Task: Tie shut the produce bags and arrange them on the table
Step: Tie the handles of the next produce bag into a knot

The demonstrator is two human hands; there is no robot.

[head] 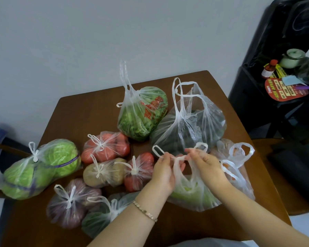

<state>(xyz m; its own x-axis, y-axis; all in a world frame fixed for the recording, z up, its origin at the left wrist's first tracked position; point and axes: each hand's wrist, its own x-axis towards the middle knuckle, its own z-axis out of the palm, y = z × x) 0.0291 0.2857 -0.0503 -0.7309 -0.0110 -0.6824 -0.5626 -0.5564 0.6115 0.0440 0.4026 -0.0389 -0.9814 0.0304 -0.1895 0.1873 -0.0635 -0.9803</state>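
On the brown wooden table [82, 111] lie several clear plastic produce bags. In front of me sits a bag of pale green vegetables [191, 193]. My left hand [165, 171] and my right hand [206, 164] each pinch one of its two handles, which cross between them. Knotted bags lie to the left: cabbages [41, 168], tomatoes [105, 147], potatoes [102, 172], red fruit [141, 172], purple onions [70, 204] and dark greens [98, 218]. A bag of leafy greens [143, 113], a dark-vegetable bag [189, 129] and a carrot bag [234, 161] have loose handles.
A grey wall runs behind the table. At the right stands a black shelf unit [268, 90] with a small bottle, a pale green pot and packets on it. A dark chair seat [292, 168] is beside the table's right edge. Another chair [0, 145] is at the left.
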